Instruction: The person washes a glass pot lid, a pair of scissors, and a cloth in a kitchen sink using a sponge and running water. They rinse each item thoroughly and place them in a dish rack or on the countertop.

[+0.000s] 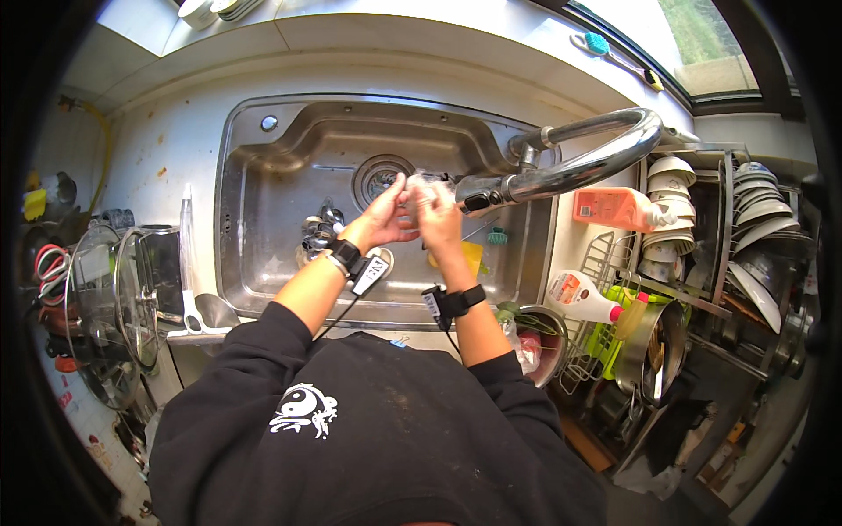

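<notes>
My left hand (383,222) is cupped over the stainless steel sink (283,177), its thumb raised and its palm turned towards my right hand (435,214). The two hands meet beside the spray head of the chrome faucet (483,194), where splashing water blurs the fingers. Whether anything small is between them cannot be told. Just beyond them lies the round drain strainer (383,176). Several metal spoons (317,231) are heaped on the sink floor left of my left hand. A yellow scraper or cloth (471,256), partly behind my right forearm, lies near a green scrubber (498,236).
Pot lids (138,296) and a ladle (214,310) stand left of the sink. At the right are a pink liquid bottle (612,209), a white bottle (579,296), a wire rack (595,263) and stacked bowls (671,191). A bowl of scraps (556,342) sits by my right elbow.
</notes>
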The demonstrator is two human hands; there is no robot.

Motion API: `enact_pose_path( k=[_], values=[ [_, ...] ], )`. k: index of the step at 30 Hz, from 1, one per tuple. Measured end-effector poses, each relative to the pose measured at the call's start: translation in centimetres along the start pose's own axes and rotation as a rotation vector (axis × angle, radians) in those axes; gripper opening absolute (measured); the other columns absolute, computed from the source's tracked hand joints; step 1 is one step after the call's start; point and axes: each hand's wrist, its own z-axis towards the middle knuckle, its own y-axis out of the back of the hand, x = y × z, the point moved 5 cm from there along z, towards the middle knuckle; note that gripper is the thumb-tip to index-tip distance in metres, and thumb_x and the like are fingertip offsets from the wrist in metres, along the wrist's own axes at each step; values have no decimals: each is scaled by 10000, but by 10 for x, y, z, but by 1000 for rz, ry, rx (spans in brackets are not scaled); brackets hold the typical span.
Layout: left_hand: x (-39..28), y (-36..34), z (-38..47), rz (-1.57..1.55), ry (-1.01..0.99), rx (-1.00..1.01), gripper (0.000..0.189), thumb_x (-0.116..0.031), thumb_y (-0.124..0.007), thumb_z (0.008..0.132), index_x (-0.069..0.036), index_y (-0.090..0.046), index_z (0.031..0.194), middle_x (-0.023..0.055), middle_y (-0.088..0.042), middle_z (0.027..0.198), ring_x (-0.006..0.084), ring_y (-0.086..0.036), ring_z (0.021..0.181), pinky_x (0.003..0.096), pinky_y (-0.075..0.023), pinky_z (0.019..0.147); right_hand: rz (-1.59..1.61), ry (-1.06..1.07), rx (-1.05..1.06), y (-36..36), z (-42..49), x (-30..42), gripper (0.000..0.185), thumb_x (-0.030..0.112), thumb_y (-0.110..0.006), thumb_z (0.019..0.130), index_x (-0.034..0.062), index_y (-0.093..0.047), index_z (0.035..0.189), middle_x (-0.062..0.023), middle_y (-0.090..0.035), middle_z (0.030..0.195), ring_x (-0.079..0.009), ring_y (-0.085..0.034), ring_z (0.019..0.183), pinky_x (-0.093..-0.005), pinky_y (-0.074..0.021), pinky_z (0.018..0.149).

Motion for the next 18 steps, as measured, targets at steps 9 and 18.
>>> enact_pose_path(
  k=[9, 18],
  values=[
    [13, -19, 38, -220, -289, 29, 209, -317, -484, 949, -134, -579, 914, 55, -618, 909, 181, -589, 850, 356, -486, 751, -394, 171, -121, -2, 27, -3, 234, 271, -568, 834, 46, -630, 822, -102, -630, 753, -295, -613, 690, -415, -505, 626],
    [15, -17, 35, -81, -277, -158, 248, -291, -525, 938, -83, -588, 1056, 61, -635, 1023, 194, -605, 920, 355, -502, 811, 76, 120, -1, -17, 24, -52, 258, 295, -536, 865, 63, -593, 965, -120, -617, 927, -284, -592, 893, -422, -459, 807]
  ],
)
